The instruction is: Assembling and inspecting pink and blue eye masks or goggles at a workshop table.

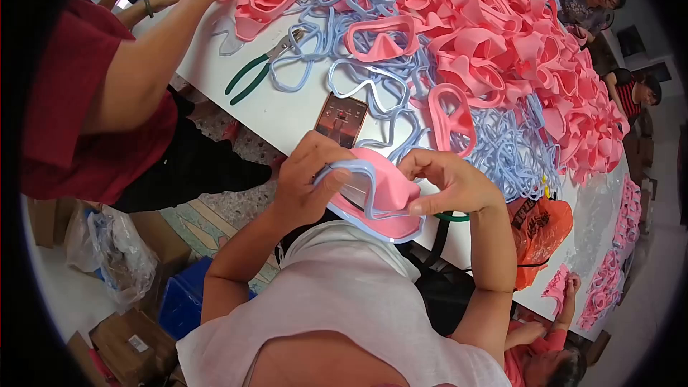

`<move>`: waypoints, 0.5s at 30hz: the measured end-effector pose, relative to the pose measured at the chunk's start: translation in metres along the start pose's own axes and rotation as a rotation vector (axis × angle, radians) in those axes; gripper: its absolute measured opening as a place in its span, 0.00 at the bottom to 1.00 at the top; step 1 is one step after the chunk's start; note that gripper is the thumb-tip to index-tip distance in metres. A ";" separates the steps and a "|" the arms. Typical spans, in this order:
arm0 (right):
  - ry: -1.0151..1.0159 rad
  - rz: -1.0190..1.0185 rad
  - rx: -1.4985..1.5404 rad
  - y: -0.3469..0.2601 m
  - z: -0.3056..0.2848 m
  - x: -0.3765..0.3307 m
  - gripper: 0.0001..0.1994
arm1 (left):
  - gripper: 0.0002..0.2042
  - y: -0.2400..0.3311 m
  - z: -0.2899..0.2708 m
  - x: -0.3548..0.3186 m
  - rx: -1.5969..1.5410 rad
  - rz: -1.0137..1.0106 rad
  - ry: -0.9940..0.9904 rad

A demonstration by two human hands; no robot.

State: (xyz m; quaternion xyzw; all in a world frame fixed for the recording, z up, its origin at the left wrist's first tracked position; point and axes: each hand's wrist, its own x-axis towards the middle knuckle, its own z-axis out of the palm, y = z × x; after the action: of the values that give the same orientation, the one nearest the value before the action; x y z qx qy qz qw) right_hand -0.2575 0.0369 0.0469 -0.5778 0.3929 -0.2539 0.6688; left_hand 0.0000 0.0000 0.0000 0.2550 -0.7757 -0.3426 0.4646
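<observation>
In front of my body I hold a pink rubber diving-mask skirt point(393, 180) with a pale-blue frame point(370, 190) around part of it. My left hand point(312, 179) grips the left side, its thumb pressed on the blue rim. At the other side, my right hand point(453, 183) has its thumb and fingers closed on the pink rubber; its fingertips are partly hidden. Beyond my hands, a phone point(341, 120) with a lit screen lies on the white table point(240, 132), next to loose pale-blue frames point(373, 86). A green handle point(453, 216) shows just below my right hand.
A large heap of pink mask skirts point(494, 43) covers the far table, with tangled pale-blue pieces point(512, 150) before it. Green-handled pliers point(261, 64) lie far left; an orange bag point(541, 236) sits right. A person in dark red point(100, 93) stands left; others work right. Boxes point(132, 344) stand lower left.
</observation>
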 end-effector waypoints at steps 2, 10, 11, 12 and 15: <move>0.029 -0.036 0.039 0.002 -0.003 0.002 0.14 | 0.10 0.001 -0.002 0.003 -0.094 -0.073 0.031; 0.435 0.036 -0.809 -0.006 0.020 0.021 0.11 | 0.07 0.006 0.013 0.010 0.094 0.100 0.034; 0.576 -0.029 -1.108 -0.004 0.023 0.026 0.11 | 0.07 0.006 0.017 0.011 0.168 0.194 0.037; 0.540 -0.021 -1.215 -0.007 0.025 0.028 0.11 | 0.09 0.007 0.021 0.010 0.145 0.191 0.056; 0.493 -0.230 -0.859 -0.013 0.017 0.018 0.11 | 0.09 0.004 0.016 0.009 0.153 0.111 0.071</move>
State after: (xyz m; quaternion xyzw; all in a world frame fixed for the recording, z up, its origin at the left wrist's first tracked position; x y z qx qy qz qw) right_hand -0.2322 0.0294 0.0552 -0.7632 0.5417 -0.2702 0.2259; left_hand -0.0184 0.0004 0.0030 0.2583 -0.7955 -0.2471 0.4893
